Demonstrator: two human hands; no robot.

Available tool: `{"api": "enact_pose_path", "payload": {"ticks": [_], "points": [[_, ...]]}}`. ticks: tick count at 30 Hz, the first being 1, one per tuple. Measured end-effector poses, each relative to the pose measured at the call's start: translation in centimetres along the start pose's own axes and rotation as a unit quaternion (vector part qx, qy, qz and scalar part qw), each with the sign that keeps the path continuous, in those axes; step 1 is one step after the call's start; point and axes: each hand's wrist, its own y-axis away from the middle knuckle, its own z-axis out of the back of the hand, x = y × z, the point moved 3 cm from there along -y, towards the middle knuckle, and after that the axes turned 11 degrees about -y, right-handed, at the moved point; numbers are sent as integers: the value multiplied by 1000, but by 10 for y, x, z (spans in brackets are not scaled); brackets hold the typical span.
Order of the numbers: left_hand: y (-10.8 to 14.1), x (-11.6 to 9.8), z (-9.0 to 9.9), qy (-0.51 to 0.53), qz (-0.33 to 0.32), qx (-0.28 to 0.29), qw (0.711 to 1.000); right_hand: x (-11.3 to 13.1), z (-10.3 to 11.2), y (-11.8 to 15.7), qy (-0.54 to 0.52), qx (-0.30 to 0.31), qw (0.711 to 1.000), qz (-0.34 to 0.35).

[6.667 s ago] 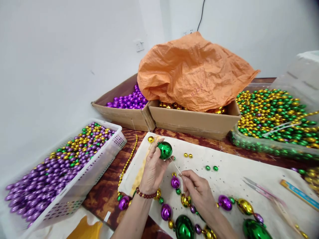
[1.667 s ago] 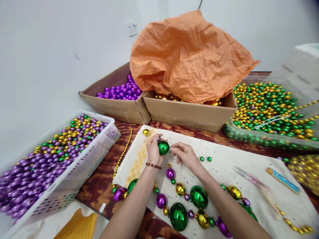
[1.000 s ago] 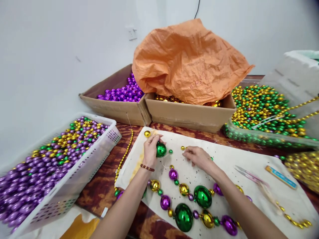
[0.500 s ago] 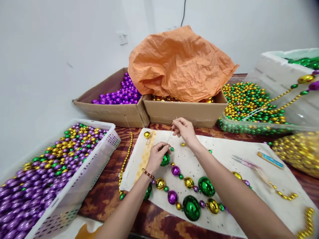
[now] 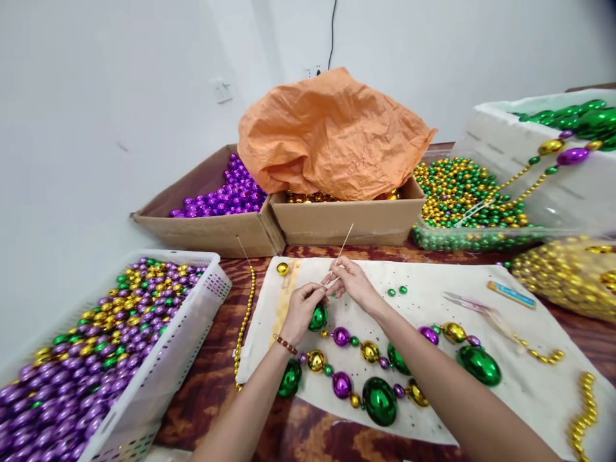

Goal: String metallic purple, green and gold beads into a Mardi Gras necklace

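Observation:
My left hand (image 5: 305,308), wearing a brown bead bracelet, pinches at the end of a bead strand, beside a large green bead (image 5: 318,317). Close against it, my right hand (image 5: 352,282) is closed on a thin pale string (image 5: 344,240), whose stiff free end points up past the fingers. Where the fingers meet, part of the string is hidden. From my left hand the strand of purple, gold and green beads (image 5: 370,351) loops over the white cloth (image 5: 433,417), partly behind my right forearm. Two small green beads (image 5: 397,291) lie loose right of my right hand.
A white basket (image 5: 144,359) of mixed beads stands left. Cardboard boxes (image 5: 346,221) stand behind, one under an orange sheet (image 5: 332,135). Scissors (image 5: 464,303), a blue-yellow cutter (image 5: 511,294) and a gold bead string (image 5: 583,410) lie right. A clear tub (image 5: 481,237) holds small beads.
My right hand has come down beside my left, and the string's free end now sticks up above it. The view has shifted slightly, showing more of the strand at right.

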Motion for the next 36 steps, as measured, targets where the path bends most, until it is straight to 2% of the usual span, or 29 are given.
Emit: {"api": "enact_pose_path", "payload": {"ticks": [7,12,15,19,21,25,29,32,36], "points": [[6,2,-1,-34,7,17,999,14,13,1,-60,-45,997,27],[14,12,-10,-48,4,12,999,23,11,3,-74,-27,997,15],[15,17,-9,-69,3,12,998,18,6,6,-74,-19,997,4],[14,14,7,-98,3,17,995,3,0,12,-59,-2,998,-6],[15,5,18,-106,-1,3,994,-4,-5,15,-45,10,999,-9],[16,-22,30,-123,-44,-70,989,-13,-16,18,-3,26,1000,-5],[9,-30,25,-78,-26,-77,994,-17,-25,22,40,39,998,9],[4,-24,20,-44,-5,-86,995,-21,-26,26,55,44,997,10],[4,-13,19,-59,-1,-94,994,-24,-24,31,44,40,998,-6]]}}
